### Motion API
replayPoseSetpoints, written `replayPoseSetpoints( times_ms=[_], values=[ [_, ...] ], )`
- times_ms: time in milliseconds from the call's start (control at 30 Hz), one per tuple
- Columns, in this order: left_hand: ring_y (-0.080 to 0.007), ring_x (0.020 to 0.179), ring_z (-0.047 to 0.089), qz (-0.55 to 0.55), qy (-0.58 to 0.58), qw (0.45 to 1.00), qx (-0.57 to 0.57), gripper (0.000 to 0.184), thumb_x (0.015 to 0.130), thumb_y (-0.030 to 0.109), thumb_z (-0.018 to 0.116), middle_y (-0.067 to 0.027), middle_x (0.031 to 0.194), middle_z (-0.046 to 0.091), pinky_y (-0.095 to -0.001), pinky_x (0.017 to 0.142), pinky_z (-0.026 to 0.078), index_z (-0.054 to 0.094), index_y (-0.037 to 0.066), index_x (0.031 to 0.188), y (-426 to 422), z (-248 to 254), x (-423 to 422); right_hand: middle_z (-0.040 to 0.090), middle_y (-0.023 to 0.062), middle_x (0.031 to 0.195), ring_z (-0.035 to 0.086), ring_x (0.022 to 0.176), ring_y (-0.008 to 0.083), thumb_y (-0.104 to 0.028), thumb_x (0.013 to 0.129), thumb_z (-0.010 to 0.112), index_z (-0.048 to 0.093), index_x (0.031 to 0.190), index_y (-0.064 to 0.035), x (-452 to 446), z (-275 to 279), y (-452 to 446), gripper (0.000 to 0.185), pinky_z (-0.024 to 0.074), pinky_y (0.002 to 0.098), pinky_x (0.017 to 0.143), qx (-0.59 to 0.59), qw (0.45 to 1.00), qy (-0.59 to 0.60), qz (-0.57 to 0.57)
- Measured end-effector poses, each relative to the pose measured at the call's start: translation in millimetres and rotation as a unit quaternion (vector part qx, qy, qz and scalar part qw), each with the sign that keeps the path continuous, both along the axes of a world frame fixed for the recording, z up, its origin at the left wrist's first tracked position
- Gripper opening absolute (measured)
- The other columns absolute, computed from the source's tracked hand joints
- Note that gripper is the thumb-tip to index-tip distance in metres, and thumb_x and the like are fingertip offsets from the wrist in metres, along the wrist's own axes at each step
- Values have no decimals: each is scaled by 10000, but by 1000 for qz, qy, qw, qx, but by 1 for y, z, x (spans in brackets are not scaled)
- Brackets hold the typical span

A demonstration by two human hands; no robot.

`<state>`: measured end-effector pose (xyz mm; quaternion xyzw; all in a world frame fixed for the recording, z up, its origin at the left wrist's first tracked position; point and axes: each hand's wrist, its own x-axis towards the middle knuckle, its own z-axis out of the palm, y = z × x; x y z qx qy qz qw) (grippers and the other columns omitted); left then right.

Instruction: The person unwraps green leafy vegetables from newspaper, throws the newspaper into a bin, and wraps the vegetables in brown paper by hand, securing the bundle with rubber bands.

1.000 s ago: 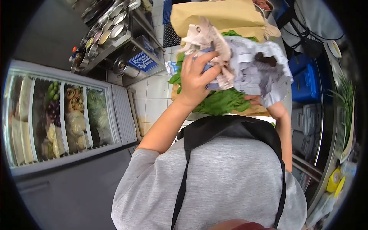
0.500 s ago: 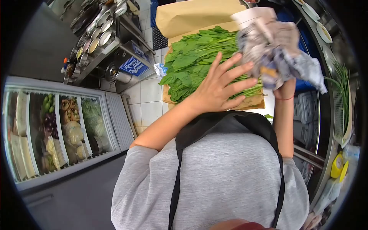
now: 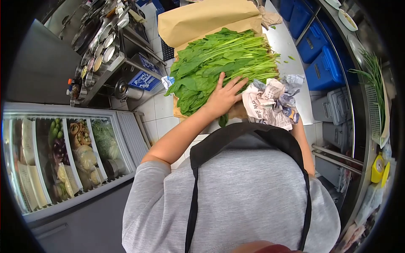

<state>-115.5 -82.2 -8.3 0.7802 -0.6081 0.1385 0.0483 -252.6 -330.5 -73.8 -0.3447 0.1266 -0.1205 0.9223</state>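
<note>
A thick heap of leafy greens (image 3: 211, 63) lies on brown paper (image 3: 206, 19), leaves to the left and pale stems to the right. My left hand (image 3: 223, 98) rests on the heap's near side, fingers spread over the leaves and nothing held. Crumpled newspaper (image 3: 272, 101) is bunched at the near right corner, against the stems. My right hand (image 3: 296, 125) grips it from below; most of its fingers are hidden under the sheets.
The white table (image 3: 291, 46) carries leaf scraps. Blue lidded bins (image 3: 325, 69) stand to the right, beside a shelf with spring onions (image 3: 375, 80) and a yellow scale (image 3: 378, 168). At left are a glass-topped fridge (image 3: 63, 156) and a rack of metal pots (image 3: 99, 63).
The newspaper came down and toward me with my right hand, uncovering the stems. My left hand shifted left and settled on the leaves. The view also moved slightly.
</note>
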Motion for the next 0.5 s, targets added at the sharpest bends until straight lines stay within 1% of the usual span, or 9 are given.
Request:
replayPoseSetpoints(
  times_ms=[67, 133, 167, 200, 267, 300, 333, 400, 500],
  values=[
    [-220, 1323, 286, -1, -22, 1000, 19, 293, 771, 242, 563, 23, 1416, 348, -653, 1049, 54, 616, 246, 1059, -2, 7, 6, 549, 118, 1196, 547, 1066, 244, -239, 895, 479, 482, 1233, -47, -1, -2, -2, 389, 454, 379, 917, -9, 1000, 11, 4],
    [-203, 1320, 289, -43, -18, 999, -15, 236, 798, 225, 522, 62, 1418, 348, -670, 1040, 42, 623, 274, 1007, -3, 15, 15, 555, 115, 1182, 554, 1049, 238, -237, 889, 491, 490, 1224, -46, -3, -1, -4, 385, 460, 372, 905, -17, 1000, 20, 9],
    [-194, 1324, 290, -62, -19, 998, -16, 174, 796, 253, 524, 85, 1423, 345, -679, 1034, 19, 627, 287, 931, -4, 16, 22, 559, 113, 1174, 557, 1041, 235, -236, 887, 497, 494, 1219, -46, -3, -1, -5, 382, 462, 369, 899, -20, 999, 24, 11],
    [-194, 1324, 290, -62, -20, 998, -15, 174, 796, 253, 524, 85, 1423, 345, -679, 1034, 19, 627, 287, 931, -4, 21, 28, 562, 112, 1167, 561, 1033, 231, -235, 884, 503, 498, 1214, -46, -4, -1, -6, 380, 465, 365, 893, -23, 999, 27, 13],
    [-197, 1337, 278, -118, -17, 993, 15, 110, 783, 260, 543, 85, 1421, 353, -676, 1036, -8, 629, 274, 849, -3, 32, 41, 569, 108, 1153, 568, 1017, 225, -232, 879, 515, 506, 1205, -45, -3, -1, -7, 376, 470, 359, 882, -28, 999, 33, 19],
    [-196, 1351, 257, -123, -2, 992, 14, 89, 777, 232, 546, 85, 1422, 355, -672, 1038, -27, 626, 261, 801, -4, 34, 48, 573, 107, 1146, 571, 1009, 222, -231, 876, 522, 510, 1200, -44, -3, -1, -7, 374, 473, 356, 876, -30, 999, 36, 21],
    [-196, 1351, 257, -123, -3, 992, 15, 89, 777, 232, 546, 85, 1422, 355, -672, 1038, -27, 626, 261, 801, -4, 37, 55, 576, 105, 1139, 575, 1001, 219, -230, 874, 528, 515, 1195, -44, -3, -1, -8, 372, 475, 352, 870, -34, 998, 39, 23],
    [-193, 1353, 255, -95, -67, 990, 76, 102, 769, 215, 545, 86, 1420, 357, -670, 1041, -37, 632, 260, 794, -3, 45, 68, 583, 102, 1125, 582, 984, 212, -228, 868, 540, 523, 1185, -43, -2, -2, -9, 367, 481, 346, 858, -41, 998, 45, 28],
    [-187, 1346, 262, -85, -55, 992, 80, 128, 771, 200, 536, 81, 1422, 349, -684, 1039, 13, 643, 249, 823, -5, 59, 86, 593, 97, 1104, 592, 960, 203, -224, 860, 558, 535, 1171, -42, 0, 0, -9, 361, 489, 336, 841, -57, 996, 59, 44]
  ],
)
